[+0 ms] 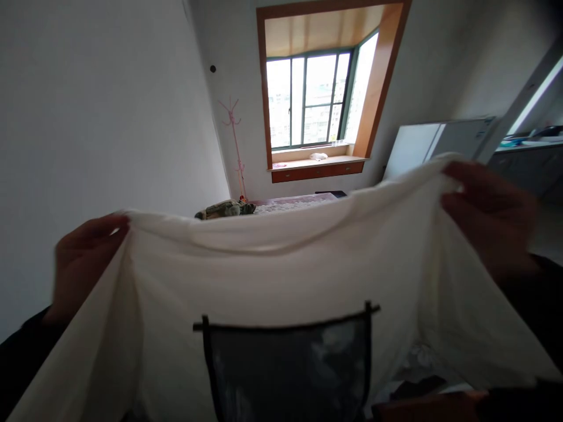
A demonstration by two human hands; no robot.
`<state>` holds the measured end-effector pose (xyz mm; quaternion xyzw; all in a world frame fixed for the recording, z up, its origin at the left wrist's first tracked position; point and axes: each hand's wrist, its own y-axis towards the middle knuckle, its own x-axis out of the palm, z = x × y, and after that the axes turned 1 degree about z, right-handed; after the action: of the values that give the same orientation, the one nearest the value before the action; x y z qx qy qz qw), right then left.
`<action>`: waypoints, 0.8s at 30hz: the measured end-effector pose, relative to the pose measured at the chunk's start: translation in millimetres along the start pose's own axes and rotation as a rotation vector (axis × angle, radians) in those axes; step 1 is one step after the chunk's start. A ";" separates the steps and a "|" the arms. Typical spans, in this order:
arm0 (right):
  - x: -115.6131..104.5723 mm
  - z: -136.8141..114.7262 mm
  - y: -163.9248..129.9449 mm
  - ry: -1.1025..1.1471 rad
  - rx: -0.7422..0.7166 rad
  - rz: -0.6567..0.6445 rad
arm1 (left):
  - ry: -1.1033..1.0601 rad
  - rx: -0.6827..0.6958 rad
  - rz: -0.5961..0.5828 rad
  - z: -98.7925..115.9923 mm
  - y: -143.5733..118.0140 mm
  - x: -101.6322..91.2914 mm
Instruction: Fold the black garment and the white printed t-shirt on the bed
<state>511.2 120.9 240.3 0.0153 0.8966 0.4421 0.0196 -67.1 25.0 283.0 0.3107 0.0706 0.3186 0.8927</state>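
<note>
Left fingers [115, 223] and right fingers [461, 174] pinch a creased, thin-cloth white shirt [272, 281] bearing a dark 4-sided print [285, 366].

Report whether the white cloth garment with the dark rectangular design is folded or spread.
Spread: the left hand and right hand hold the garment open by its upper corners; its bottom edge is out of view.

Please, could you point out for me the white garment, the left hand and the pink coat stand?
White garment [281, 281]: head view, on the middle of its cloth.
Left hand [83, 255]: head view, on the middle of the hand.
Pink coat stand [236, 143]: head view, on its pole.
</note>
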 end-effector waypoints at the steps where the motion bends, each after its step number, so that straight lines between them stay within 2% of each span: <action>1: 17.1 12.7 11.6 -0.172 -0.087 0.015 | 0.063 0.028 -0.042 -14.6 12.5 12.5; 2: 34.3 30.9 23.4 -0.317 -0.131 -0.056 | 0.133 0.046 -0.097 -33.9 25.4 25.3; 4: 67.4 79.6 41.5 -0.443 -0.148 -0.196 | 0.371 -0.011 -0.270 -82.0 46.3 50.1; 6: 96.7 133.1 44.7 -0.583 -0.037 -0.396 | 0.457 -0.085 -0.358 -134.0 53.3 71.1; 8: 121.4 178.4 30.7 -0.743 0.166 -0.607 | 0.527 -0.143 -0.407 -181.3 43.9 87.0; 10: 141.6 210.5 4.7 -0.777 0.247 -0.683 | 0.575 -0.186 -0.457 -221.0 23.1 98.3; 13: 164.2 240.9 -38.3 -0.819 0.340 -0.731 | 0.618 -0.211 -0.518 -268.0 -11.2 107.4; 15: 174.1 256.2 -59.9 -0.841 0.391 -0.741 | 0.639 -0.226 -0.545 -292.1 -26.1 108.9; 18: 182.4 277.3 -74.2 -0.855 0.446 -0.721 | 0.667 -0.250 -0.559 -317.2 -31.4 106.9; 24: 190.4 310.5 -62.9 -0.825 0.530 -0.566 | 0.703 -0.367 -0.550 -340.8 -13.4 107.9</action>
<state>335.4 337.1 -2.6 -0.0496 0.8642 0.1366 0.4817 -85.6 256.8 11.1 -0.0085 0.3904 0.1636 0.9060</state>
